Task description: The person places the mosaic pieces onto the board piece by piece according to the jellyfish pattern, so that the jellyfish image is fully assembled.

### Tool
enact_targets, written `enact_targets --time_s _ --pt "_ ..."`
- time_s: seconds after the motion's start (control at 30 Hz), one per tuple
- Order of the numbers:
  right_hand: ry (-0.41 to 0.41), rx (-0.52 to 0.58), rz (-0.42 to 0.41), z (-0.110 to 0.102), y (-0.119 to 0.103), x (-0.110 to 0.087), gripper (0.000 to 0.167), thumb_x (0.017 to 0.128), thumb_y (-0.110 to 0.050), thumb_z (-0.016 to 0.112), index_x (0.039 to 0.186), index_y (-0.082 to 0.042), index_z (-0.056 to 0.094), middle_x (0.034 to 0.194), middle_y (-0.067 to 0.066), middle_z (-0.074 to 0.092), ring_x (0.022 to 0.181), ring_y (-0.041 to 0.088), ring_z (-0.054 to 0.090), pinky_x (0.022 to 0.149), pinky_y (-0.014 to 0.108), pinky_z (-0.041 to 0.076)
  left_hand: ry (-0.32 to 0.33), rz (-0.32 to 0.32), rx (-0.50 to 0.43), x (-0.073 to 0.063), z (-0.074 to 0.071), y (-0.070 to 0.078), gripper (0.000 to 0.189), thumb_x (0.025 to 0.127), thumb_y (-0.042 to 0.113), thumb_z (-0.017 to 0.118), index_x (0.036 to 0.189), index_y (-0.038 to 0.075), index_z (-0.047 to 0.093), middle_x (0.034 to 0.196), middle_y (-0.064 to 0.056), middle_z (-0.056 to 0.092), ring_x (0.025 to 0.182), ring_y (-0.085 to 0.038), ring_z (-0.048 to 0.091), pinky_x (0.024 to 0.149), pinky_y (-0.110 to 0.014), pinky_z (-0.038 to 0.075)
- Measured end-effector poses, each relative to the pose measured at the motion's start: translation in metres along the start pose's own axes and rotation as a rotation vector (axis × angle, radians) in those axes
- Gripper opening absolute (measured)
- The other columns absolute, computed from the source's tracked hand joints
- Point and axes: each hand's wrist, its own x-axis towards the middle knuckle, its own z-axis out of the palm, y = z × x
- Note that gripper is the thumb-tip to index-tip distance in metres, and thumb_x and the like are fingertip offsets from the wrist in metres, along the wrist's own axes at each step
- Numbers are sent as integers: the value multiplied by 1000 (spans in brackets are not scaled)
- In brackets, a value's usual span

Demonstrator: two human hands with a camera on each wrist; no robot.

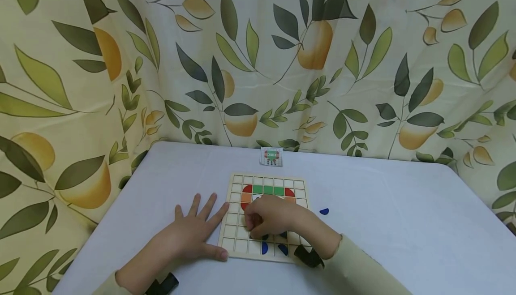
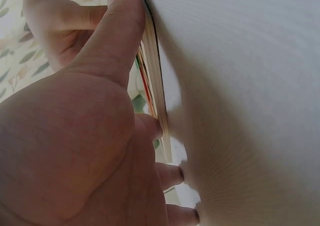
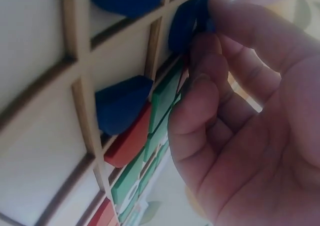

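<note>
A wooden grid board [image 1: 228,243] lies on the table, with red, orange and green pieces [image 1: 268,190] in its far rows. My right hand [image 1: 278,216] is over the middle of the board, thumb and fingertips pinching a small blue piece [image 3: 205,12]. In the right wrist view another blue piece [image 3: 124,104] sits in a cell beside a red one. Two blue half-round pieces, one of them this left piece [image 1: 264,247], lie in the near rows. My left hand [image 1: 189,237] is spread flat at the board's left edge, its thumb [image 2: 117,33] touching the side.
A small pattern card [image 1: 271,156] stands behind the board, showing a coloured figure. One loose blue half-round piece [image 1: 324,211] lies on the white table [image 1: 383,205] right of the board. A leaf-and-fruit patterned curtain [image 1: 258,62] hangs behind the table.
</note>
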Motion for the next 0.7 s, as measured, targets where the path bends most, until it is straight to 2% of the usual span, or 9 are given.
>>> enact_targets --time_s 0.2,0.4,0.5,0.6,0.7 --pt "21 -14 0 0 1 1 16 85 -21 80 83 -25 64 69 -12 58 66 4 53 62 22 45 3 -10 4 1 2 -1 115 66 85 63 160 33 21 168 -10 8 150 -51 2 102 -84 7" --pt "71 107 -25 -18 17 -17 8 92 -17 71 90 -22 65 75 -10 60 68 7 54 62 24 46 5 -4 0 5 2 1 116 64 85 64 160 33 22 168 -10 8 150 -51 1 101 -84 6" --pt "127 152 13 -32 34 -34 3 94 -15 67 96 -17 66 77 -7 61 71 11 55 64 27 48 4 -4 -3 6 2 2 117 64 85 65 159 32 23 168 -11 8 150 -52 0 101 -85 6" --pt "183 175 97 -43 53 -54 4 94 -16 67 98 -14 66 78 -3 59 73 16 55 62 29 48 4 -16 -8 6 2 3 118 63 84 66 159 32 23 168 -11 9 150 -52 0 100 -85 5" --pt "198 188 169 -48 73 -71 8 94 -17 68 99 -13 65 81 0 60 76 19 56 61 31 48 4 -29 -19 4 2 2 117 63 82 68 159 32 25 168 -11 9 150 -52 1 100 -85 4"
